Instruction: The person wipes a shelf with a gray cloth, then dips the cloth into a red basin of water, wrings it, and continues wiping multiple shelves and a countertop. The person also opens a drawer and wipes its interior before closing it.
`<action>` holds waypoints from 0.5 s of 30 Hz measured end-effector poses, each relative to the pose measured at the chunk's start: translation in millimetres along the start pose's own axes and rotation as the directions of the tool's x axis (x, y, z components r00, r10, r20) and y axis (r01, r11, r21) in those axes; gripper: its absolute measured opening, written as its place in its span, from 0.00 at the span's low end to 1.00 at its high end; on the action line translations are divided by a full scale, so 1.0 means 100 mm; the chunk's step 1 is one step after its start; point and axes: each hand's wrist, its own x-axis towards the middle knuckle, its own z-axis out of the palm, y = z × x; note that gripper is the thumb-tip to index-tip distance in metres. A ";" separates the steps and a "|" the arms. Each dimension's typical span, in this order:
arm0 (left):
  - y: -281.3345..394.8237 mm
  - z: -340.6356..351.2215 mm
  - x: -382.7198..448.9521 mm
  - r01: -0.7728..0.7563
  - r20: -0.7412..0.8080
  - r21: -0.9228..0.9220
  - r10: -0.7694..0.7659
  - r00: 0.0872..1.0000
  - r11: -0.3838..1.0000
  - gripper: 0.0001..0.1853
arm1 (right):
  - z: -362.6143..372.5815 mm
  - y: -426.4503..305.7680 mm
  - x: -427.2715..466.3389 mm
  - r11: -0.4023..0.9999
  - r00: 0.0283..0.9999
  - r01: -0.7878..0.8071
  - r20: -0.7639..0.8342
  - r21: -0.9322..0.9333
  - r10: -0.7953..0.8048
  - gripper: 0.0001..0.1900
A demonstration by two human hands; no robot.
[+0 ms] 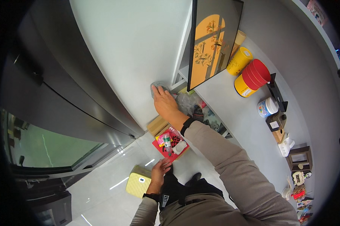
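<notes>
With fingers spread over it, my right hand [164, 103] presses a grey cloth [156, 89] flat against a white wall panel [136, 53]. That forearm passes in front of a drawer or shelf opening filled with crumpled clear plastic bags [185, 103]. My left hand [160, 171] hangs low in front of my legs, holding nothing, its fingers apart. Beyond its fingertips, apparently below it, a red printed sheet or bag [162, 150] carries a clear plastic bottle [167, 142] with a green label and a white object [179, 147]. Cardboard [157, 125] lies behind these.
A dark metallic refrigerator-like cabinet [82, 93] rises on the left. A yellow case [138, 180] stands on the tiled floor. At right, the grey countertop [215, 90] bears a framed picture [212, 48], a yellow canister [240, 60], stacked red cups [256, 75] and a white tub [267, 107].
</notes>
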 end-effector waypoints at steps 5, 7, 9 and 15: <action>0.07 -0.18 0.02 -0.031 -0.052 -0.017 0.030 0.998 0.999 0.24 | 0.04 0.09 -0.39 0.880 0.959 0.284 0.092 -0.381 -0.269 0.20; 0.16 -0.06 0.04 -0.051 -0.053 0.045 0.053 0.997 0.998 0.25 | 0.00 0.12 -0.74 0.782 0.935 0.350 0.148 -0.516 -0.321 0.21; 0.30 0.18 0.05 -0.159 0.071 0.064 0.155 0.985 0.985 0.28 | -0.11 0.10 -1.10 0.716 0.891 0.452 0.310 -0.531 -0.332 0.21; 0.63 1.12 0.03 -0.211 0.362 -0.315 0.323 0.875 0.925 0.34 | -0.58 0.08 -1.68 0.980 0.911 0.187 0.361 0.072 -0.201 0.24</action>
